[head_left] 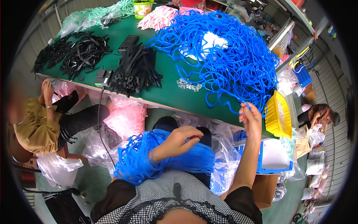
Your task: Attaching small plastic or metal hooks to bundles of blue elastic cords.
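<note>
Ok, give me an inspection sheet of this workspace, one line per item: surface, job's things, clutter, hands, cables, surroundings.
Surface: green table, mostly covered.
Job's things: big tangle of blue straps on the table; bundle of blue straps looped over the left forearm.
Clutter: black straps, more black straps, pink-and-white pieces, clear small parts, yellow tray, blue bin.
Hands: left hand with fingers curled at the bundle, grip unclear; right hand pinching a strand at the tangle's edge.
Cables: black cord hanging from a black box at the table edge.
Surroundings: seated person on the left, another person on the right, plastic bags under the table.
</note>
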Demonstrator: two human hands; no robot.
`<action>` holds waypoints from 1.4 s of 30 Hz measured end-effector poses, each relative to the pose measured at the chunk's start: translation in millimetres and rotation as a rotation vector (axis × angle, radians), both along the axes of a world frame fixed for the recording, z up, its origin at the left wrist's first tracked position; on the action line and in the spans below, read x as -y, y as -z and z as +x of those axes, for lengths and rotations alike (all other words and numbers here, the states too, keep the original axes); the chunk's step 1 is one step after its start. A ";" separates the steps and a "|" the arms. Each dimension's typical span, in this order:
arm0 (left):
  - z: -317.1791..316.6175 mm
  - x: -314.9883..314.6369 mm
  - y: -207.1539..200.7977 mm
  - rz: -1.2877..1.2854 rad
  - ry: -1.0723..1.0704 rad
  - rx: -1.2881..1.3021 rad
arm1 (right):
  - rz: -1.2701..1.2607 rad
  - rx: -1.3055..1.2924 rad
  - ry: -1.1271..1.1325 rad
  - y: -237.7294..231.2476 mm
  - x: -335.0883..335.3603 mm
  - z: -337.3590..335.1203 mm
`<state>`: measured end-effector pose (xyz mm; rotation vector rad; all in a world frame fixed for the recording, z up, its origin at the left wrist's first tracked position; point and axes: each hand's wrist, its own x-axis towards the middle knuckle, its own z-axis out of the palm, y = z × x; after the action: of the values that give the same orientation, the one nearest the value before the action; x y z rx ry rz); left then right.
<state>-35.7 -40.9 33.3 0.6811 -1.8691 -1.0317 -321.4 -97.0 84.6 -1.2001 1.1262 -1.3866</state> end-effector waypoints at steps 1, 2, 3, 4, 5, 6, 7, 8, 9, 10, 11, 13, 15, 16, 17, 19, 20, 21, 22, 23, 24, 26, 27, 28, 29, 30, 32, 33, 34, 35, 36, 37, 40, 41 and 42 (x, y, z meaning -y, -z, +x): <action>0.0 0.7 -4.8 -0.002 -0.008 0.002 | -0.003 0.075 -0.046 2.0 -9.5 1.7; -1.1 2.1 -8.4 -0.187 -0.184 -0.016 | 0.015 0.075 -0.044 3.2 -19.6 10.4; -2.1 2.9 -11.8 -0.372 -0.360 -0.032 | 0.007 0.053 -0.091 7.8 -31.4 19.3; -1.6 2.5 -18.0 -0.440 -0.395 0.014 | 0.018 -0.009 -0.147 11.1 -44.5 26.8; -2.0 0.7 -23.5 -0.444 -0.403 0.017 | 0.046 -0.074 -0.226 19.9 -55.7 32.8; -3.0 -2.8 -28.2 -0.502 -0.393 0.086 | 0.100 -0.167 -0.287 21.2 -67.0 44.0; -5.7 -6.3 -28.9 -0.558 -0.381 0.152 | 0.110 -0.279 -0.372 27.6 -73.5 53.0; -10.3 -8.8 -20.2 -0.554 -0.330 0.214 | 0.083 -0.321 -0.376 29.1 -82.2 67.1; -15.5 -12.0 -7.2 -0.505 -0.258 0.211 | 0.050 -0.334 -0.393 34.7 -88.4 75.8; -16.8 -16.3 -1.0 -0.457 -0.250 0.231 | 0.079 -0.288 -0.432 43.3 -93.2 77.1; -17.2 -18.5 1.4 -0.411 -0.238 0.250 | 0.107 -0.241 -0.467 52.9 -95.7 76.6; -11.5 -21.5 3.1 -0.379 -0.231 0.205 | 0.029 -0.341 -0.349 73.7 -92.7 66.4; -5.6 -24.5 4.7 -0.339 -0.209 0.157 | -0.036 -0.440 -0.219 107.3 -94.7 42.8; -3.2 -22.5 5.4 -0.271 -0.196 0.081 | -0.052 -0.732 -0.150 132.3 -99.5 24.3; -0.5 -19.2 6.3 -0.199 -0.183 0.007 | -0.062 -1.023 -0.081 156.1 -105.1 9.3; 7.4 -13.1 8.0 -0.073 -0.146 -0.003 | 0.102 -1.018 -0.110 185.1 -119.2 -2.7; 11.0 -10.7 11.9 -0.068 -0.157 -0.020 | 0.075 -0.928 -0.066 191.1 -119.6 -1.5; 14.2 -8.6 19.3 -0.069 -0.166 -0.016 | 0.062 -0.840 -0.015 193.2 -123.6 -0.8; 18.9 -8.7 14.9 -0.044 -0.184 0.021 | 0.045 -0.849 0.009 192.1 -121.6 -0.6; 24.2 -10.5 14.9 -0.002 -0.204 0.044 | 0.022 -0.874 0.019 186.7 -117.9 4.7; 26.7 -10.8 10.9 0.071 -0.206 0.012 | 0.002 -0.883 0.014 183.2 -114.5 6.8; 30.1 -10.7 11.8 0.177 -0.179 -0.013 | 0.014 -0.892 0.015 178.3 -115.8 10.1; 28.9 -7.7 12.3 0.197 -0.173 -0.016 | 0.047 -0.843 0.051 175.0 -113.8 11.8; 27.5 -7.3 14.3 0.210 -0.158 -0.015 | 0.071 -0.794 0.084 174.4 -114.9 11.7; 26.1 -7.1 16.0 0.234 -0.152 -0.016 | 0.083 -0.795 0.091 177.1 -118.5 8.0; 24.5 -6.7 16.9 0.256 -0.150 -0.019 | 0.067 -0.815 0.080 180.2 -121.3 3.7; 23.5 -10.8 17.3 0.302 -0.141 -0.032 | 0.054 -0.831 0.063 181.1 -126.0 0.7; 23.3 -12.2 17.1 0.339 -0.136 -0.048 | -0.002 -0.907 0.035 180.4 -125.3 -1.3; 22.9 -14.2 16.9 0.343 -0.137 -0.046 | -0.059 -0.982 0.004 178.7 -124.7 -2.1; 21.7 -15.7 16.6 0.319 -0.124 -0.038 | -0.057 -0.980 0.001 177.6 -124.1 -4.1; 20.9 -17.1 16.4 0.294 -0.112 -0.031 | -0.060 -0.957 -0.012 176.7 -123.2 -6.6; 20.0 -17.6 16.7 0.296 -0.111 -0.031 | -0.063 -0.937 -0.021 174.5 -121.9 -7.9; 17.8 -17.9 17.8 0.321 -0.068 0.012 | -0.182 -0.956 0.050 170.5 -116.7 -4.3; 17.7 -17.3 17.7 0.304 -0.064 0.022 | -0.181 -0.956 0.047 167.5 -116.4 -2.0; 17.5 -16.7 18.2 0.286 -0.060 0.032 | -0.197 -1.030 0.022 164.0 -117.0 0.4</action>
<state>-18.2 -24.2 15.1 0.9191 -1.7328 -1.2688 -321.0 19.9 -79.4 -2.1570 1.6945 -0.8645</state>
